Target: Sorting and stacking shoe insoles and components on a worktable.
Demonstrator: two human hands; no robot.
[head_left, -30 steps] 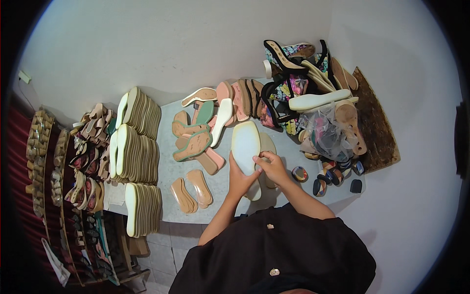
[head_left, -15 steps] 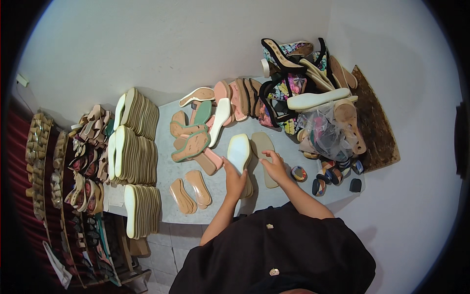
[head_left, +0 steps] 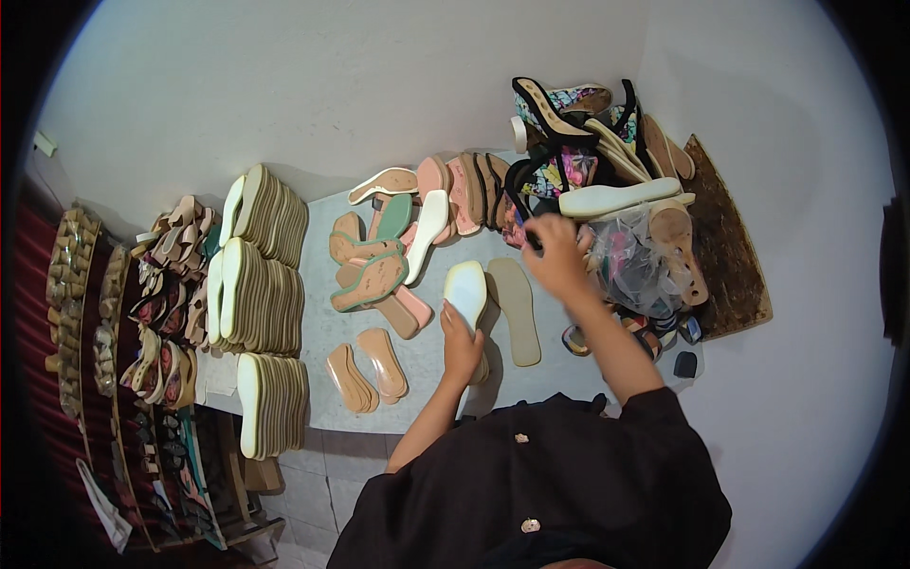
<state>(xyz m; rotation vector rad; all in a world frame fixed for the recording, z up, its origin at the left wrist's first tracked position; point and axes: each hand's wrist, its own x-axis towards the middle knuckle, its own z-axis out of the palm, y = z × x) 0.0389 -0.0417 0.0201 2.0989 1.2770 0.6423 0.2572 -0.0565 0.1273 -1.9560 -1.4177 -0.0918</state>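
My left hand (head_left: 460, 342) grips the near end of a white shoe sole (head_left: 467, 290), which stands tilted over the grey table (head_left: 322, 327). Right beside that sole a tan insole (head_left: 517, 309) lies flat. My right hand (head_left: 555, 254) reaches far forward to the pile of black and flowered sandal straps (head_left: 545, 175), fingers curled around something dark at the pile's near edge; what it is I cannot tell.
Stacks of cream soles on edge (head_left: 261, 284) fill the table's left side. Loose tan, pink and green-edged soles (head_left: 374, 270) lie in the middle. A clear plastic bag (head_left: 635, 270) and a brown board (head_left: 725, 251) sit at right. Racks of sandals (head_left: 166, 303) line the far left.
My right hand has left the sole and stretched forward to the strap pile. The tan insole now lies on the table. My left hand has lowered the white sole slightly.
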